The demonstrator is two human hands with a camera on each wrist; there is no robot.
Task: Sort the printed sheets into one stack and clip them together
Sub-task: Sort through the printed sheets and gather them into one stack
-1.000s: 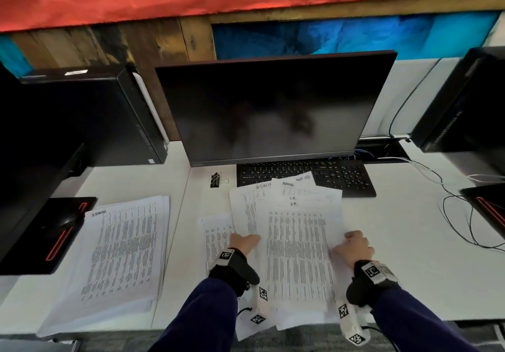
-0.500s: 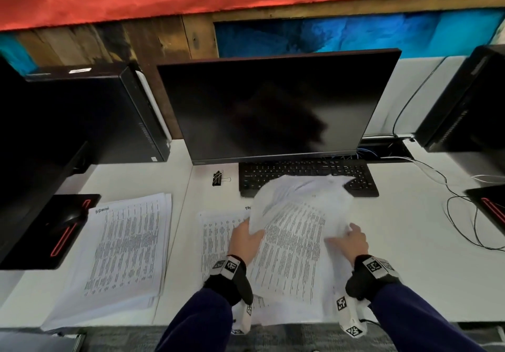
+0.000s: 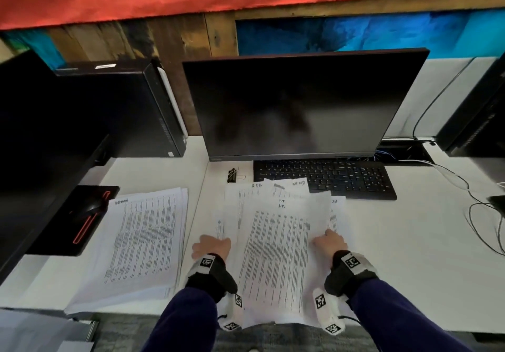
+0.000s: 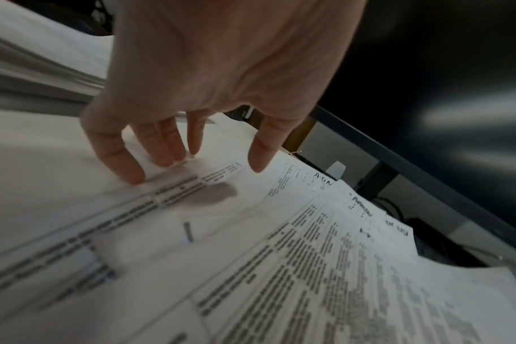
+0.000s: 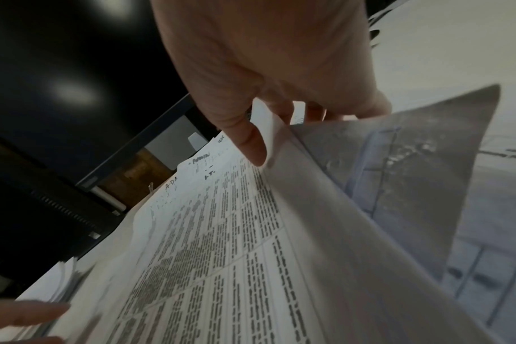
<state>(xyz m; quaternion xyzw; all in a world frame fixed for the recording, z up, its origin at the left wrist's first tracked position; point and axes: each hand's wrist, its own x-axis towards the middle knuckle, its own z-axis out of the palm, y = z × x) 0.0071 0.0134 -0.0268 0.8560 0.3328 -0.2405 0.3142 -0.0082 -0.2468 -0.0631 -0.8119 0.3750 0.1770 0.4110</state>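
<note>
A loose pile of printed sheets lies fanned out on the white desk in front of the keyboard. My left hand is at the pile's left edge; in the left wrist view its fingertips touch the sheets with fairly straight fingers. My right hand holds the right edge; in the right wrist view its thumb and fingers pinch lifted sheets. A black binder clip lies on the desk beyond the pile. A second stack of sheets lies to the left.
A dark monitor and black keyboard stand just behind the pile. A computer tower is at the back left, a black mouse on its pad at the left. Cables trail on the right.
Half a second ago both hands held the bundle raised and curled above the desk. Now the sheets lie flat and fanned out again, with the hands at the pile's sides.
</note>
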